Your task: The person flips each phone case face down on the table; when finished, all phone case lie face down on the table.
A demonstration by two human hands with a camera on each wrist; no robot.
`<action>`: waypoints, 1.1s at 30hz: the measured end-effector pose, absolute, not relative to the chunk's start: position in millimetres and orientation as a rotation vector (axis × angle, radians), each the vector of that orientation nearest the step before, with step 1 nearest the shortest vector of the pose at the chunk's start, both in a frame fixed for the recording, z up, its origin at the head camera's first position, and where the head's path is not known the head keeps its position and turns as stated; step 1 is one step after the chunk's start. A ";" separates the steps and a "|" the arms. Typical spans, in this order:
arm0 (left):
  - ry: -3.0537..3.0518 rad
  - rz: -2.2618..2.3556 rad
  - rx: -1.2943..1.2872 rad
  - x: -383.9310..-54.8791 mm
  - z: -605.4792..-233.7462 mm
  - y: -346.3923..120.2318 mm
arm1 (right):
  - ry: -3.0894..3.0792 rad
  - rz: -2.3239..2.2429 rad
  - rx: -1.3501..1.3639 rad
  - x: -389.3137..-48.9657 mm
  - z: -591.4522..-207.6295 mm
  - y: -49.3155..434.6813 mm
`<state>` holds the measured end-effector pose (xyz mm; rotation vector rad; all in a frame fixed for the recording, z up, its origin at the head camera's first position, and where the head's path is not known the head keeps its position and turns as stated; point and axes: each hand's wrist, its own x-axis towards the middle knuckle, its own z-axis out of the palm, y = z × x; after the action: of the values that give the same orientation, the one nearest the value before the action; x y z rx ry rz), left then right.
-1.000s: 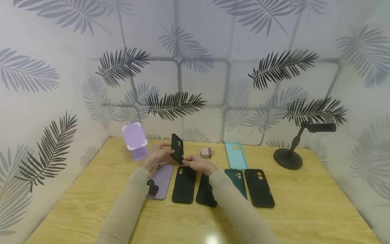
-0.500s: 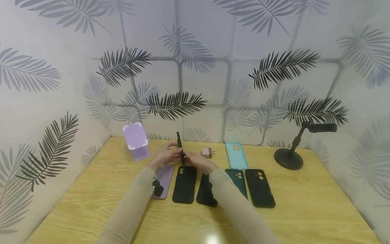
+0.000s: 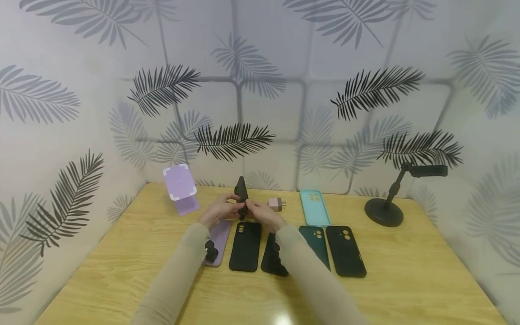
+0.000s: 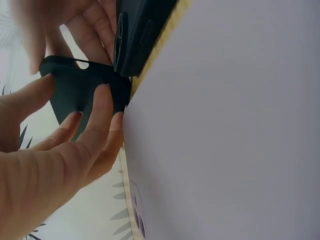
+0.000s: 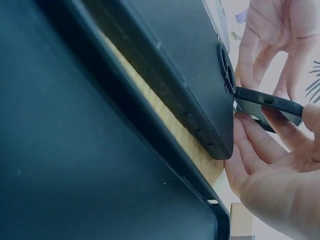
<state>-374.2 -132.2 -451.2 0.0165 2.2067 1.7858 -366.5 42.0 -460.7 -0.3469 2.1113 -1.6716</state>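
A black phone case [image 3: 241,192] stands on its short end, tilted, between both hands near the back of the table. My left hand [image 3: 221,210] grips it from the left side; in the left wrist view its fingertips lie against the dark face of the case [image 4: 72,95]. From the other side my right hand [image 3: 266,214] pinches the near edge, and in the right wrist view its thumb and fingers hold the slim end of the case [image 5: 270,102]. Directly in front of the hands lie a second black phone case [image 3: 245,248] and a lilac one [image 3: 221,234], partly under the left wrist.
Beneath the right forearm lies another black case [image 3: 272,259], with a dark green case [image 3: 317,241] and a black case [image 3: 346,251] beside it. Behind stand a pink charger plug [image 3: 275,204] and a turquoise case [image 3: 315,207]. A lilac stand [image 3: 181,185] and black stand [image 3: 387,210] flank them.
The held black case has turned from showing its camera cutouts to edge-on, then slightly round again. My right fingers have moved up from its bottom corner along the edge.
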 end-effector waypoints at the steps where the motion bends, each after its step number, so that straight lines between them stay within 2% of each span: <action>1: 2.215 1.769 0.007 -374.1 -450.7 -132.5 | 2.119 -1.674 -0.340 -366.7 -461.0 42.3; 11: 2.306 1.639 -0.028 -373.4 -443.3 -138.1 | 2.304 -1.779 -0.305 -370.1 -467.8 45.2; 19: 2.349 1.562 -0.035 -372.8 -442.3 -145.4 | 2.459 -1.669 -0.125 -366.9 -469.8 38.6; 33: 2.297 1.628 -0.100 -374.4 -444.0 -157.2 | 2.529 -1.568 -0.281 -366.1 -471.5 39.7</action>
<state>-374.4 -157.2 -444.0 -0.0995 2.2968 1.6279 -366.1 39.7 -471.5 -0.2812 2.5289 -1.5676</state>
